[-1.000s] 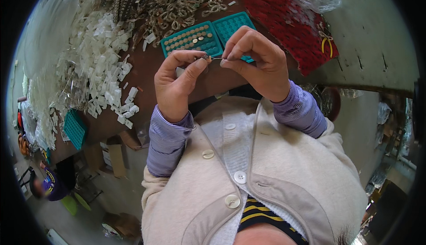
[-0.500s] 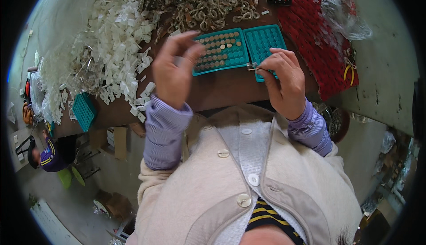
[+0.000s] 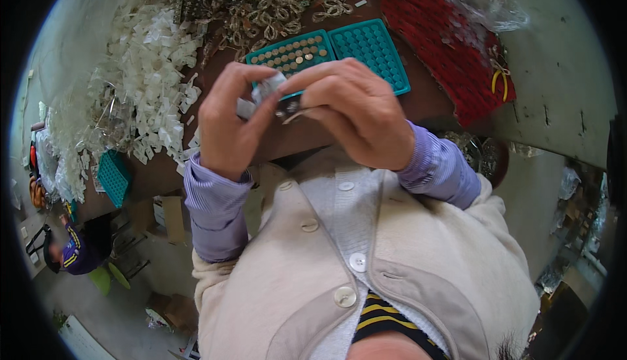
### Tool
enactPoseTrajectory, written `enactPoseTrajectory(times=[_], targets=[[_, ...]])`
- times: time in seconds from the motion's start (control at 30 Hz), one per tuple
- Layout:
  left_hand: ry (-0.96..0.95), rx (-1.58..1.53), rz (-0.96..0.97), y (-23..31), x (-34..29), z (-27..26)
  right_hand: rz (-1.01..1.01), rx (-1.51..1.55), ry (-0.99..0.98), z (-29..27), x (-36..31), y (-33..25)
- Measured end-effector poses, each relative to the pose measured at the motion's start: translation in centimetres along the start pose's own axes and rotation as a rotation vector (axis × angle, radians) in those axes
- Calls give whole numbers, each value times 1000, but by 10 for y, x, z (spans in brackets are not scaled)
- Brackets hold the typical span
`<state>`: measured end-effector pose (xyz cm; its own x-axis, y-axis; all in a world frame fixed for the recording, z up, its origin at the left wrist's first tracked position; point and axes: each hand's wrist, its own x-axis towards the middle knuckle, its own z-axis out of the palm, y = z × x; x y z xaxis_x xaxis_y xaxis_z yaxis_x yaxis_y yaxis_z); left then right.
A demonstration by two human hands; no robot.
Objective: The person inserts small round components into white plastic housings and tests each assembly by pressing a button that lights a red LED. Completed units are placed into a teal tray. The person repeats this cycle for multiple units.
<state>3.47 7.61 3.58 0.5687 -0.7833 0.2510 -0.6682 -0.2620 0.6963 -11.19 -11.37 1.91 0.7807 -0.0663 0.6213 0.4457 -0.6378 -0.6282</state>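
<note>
My left hand (image 3: 225, 122) pinches a translucent white plastic piece (image 3: 269, 86) between thumb and fingertips. Close against it, the bent fingers of my right hand (image 3: 362, 115) grip a small dark part with bright metal spots (image 3: 288, 106); a thin pale strip juts out below. Whether the two parts touch is hard to tell. Behind my hands lies a teal tray (image 3: 330, 48) with rows of small round metal discs (image 3: 282, 50), its near side covered by my hands. Another teal tray (image 3: 373, 43), with round pockets, adjoins it on the right.
A large heap of translucent white plastic pieces (image 3: 144, 66) spreads along the left. Coiled wires (image 3: 274, 4) pile up at the back. To the right are red cloth (image 3: 424, 27), yellow-handled pliers (image 3: 499, 84) and clear plastic wrap (image 3: 486, 4). Another person (image 3: 78, 252) sits far left.
My hands, apart before, have come together in front of the trays. The right one moved left with its small part. The whole view has shifted slightly.
</note>
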Motion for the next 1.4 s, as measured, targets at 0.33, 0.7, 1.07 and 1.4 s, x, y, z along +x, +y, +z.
enactPoseTrajectory(times=[0.33,0.7,1.07,1.4], targets=[[274,-847,-324,24,-51,35,438,505,255,39,-9,-31],[313,-577,-50,5,-56,37,613,547,89,31,-12,-41],[-82,-611,36,-19,-46,1,371,224,-375,13,5,-36],[-94,-324,91,5,-43,17,154,-44,-294,0,-15,-34]])
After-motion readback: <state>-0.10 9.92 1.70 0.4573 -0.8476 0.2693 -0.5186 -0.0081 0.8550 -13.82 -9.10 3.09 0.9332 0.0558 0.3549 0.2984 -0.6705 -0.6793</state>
